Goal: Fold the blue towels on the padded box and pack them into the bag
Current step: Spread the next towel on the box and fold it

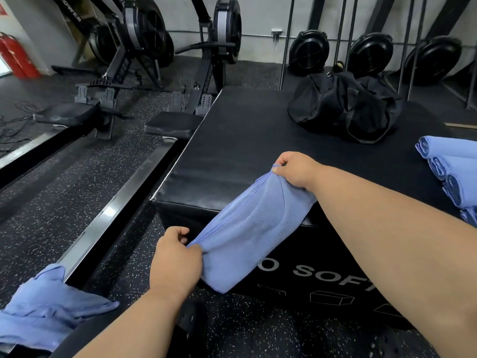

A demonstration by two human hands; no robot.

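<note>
- Your left hand (175, 257) grips the near end of a blue towel (247, 228), just off the padded box (232, 151) corner.
- Your right hand (296, 169) pinches the far end above the box top, towel stretched between.
- Rolled towels (449, 171) lie at right.
- Far back, the black bag (343, 107) sits on the box.

Bare forearms and hands (178, 259), no sleeves
</note>
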